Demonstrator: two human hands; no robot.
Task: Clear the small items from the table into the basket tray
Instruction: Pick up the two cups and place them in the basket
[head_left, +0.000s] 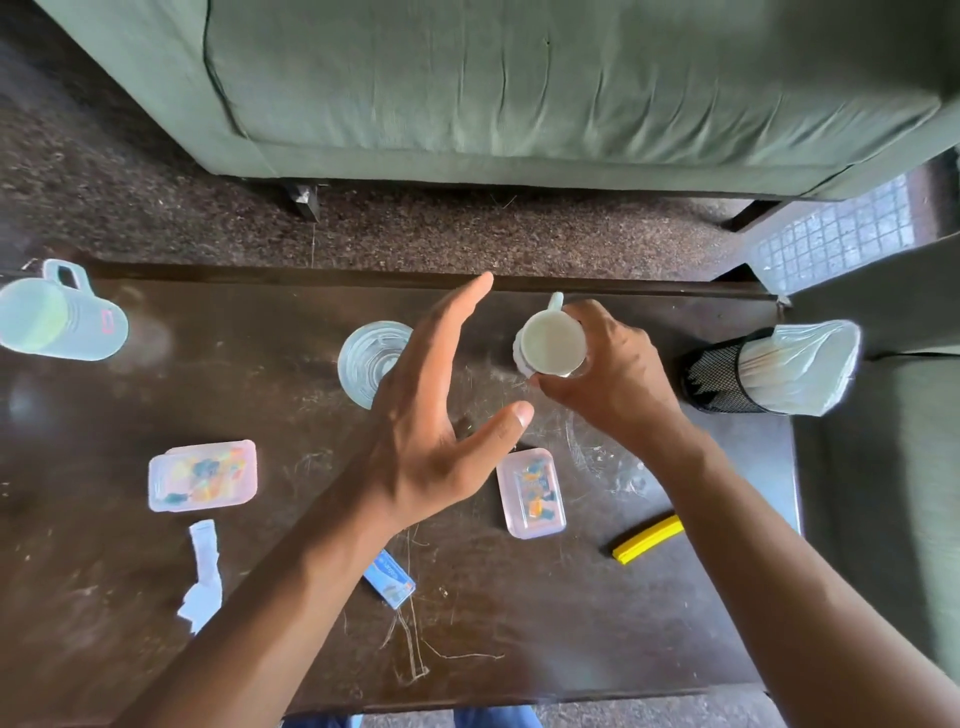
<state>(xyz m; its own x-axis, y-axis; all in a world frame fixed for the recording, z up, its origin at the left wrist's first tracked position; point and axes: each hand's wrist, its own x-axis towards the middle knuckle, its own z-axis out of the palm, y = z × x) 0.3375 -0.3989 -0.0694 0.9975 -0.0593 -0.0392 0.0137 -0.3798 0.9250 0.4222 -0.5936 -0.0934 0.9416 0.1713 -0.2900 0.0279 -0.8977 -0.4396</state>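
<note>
My right hand (608, 374) is closed around a white mug (552, 340) near the far edge of the dark table (597, 623). My left hand (431, 415) hovers open above the table's middle, fingers spread, partly covering a clear glass (363, 361). Two pink plastic boxes with coloured bits inside lie flat: one at the left (202, 475), one near the middle (530, 493). A yellow strip (647, 538), a blue card (389, 578) and a torn white wrapper (202, 577) lie on the near half. No basket tray is in view.
A pale green plastic jug (60, 317) stands at the far left corner. A black mesh holder (722, 371) stuffed with white sticks in plastic stands at the right edge. A green sofa (519, 88) lies beyond the table over dark carpet.
</note>
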